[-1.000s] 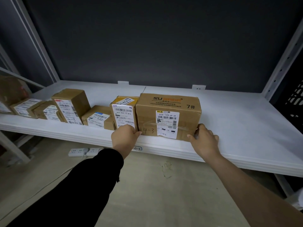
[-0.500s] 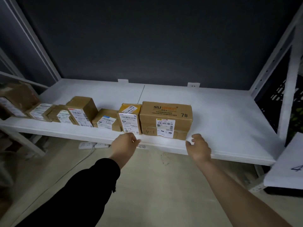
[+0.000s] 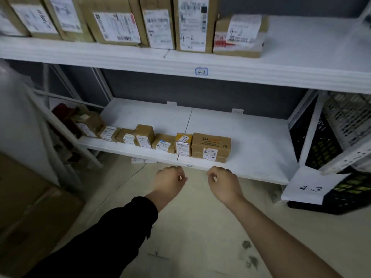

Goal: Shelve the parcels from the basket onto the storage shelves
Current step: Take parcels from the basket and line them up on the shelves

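Head view, wide angle: both hands are now clear of the lower shelf (image 3: 251, 149). One second earlier the left hand (image 3: 169, 180) and the right hand (image 3: 224, 182) flanked the 7# carton (image 3: 210, 147) and touched its front corners; half a second earlier they had just let go. Both now hang below and in front of the shelf edge, fingers loosely curled, holding nothing. The view has also pulled back and up, so the upper shelf (image 3: 220, 77) with its "4-2" tag is in frame.

Judgement: placement of this parcel is complete. The next cycle calls for another parcel from the basket.

Container status:
- Lower shelf: a single front row of parcels. The 7# carton stands at the right end, touching the yellow-topped box (image 3: 183, 144). Smaller boxes (image 3: 144, 136) continue to the left. The right portion of the board is bare.
- Upper shelf: a row of taller parcels (image 3: 156, 25), labels facing out, packed side by side from the left; the right end is bare.
- Black basket (image 3: 341, 189): on the floor at right, with a paper sign reading "4-3" on its front. Its interior is not visible, so the remaining parcel count cannot be stated.
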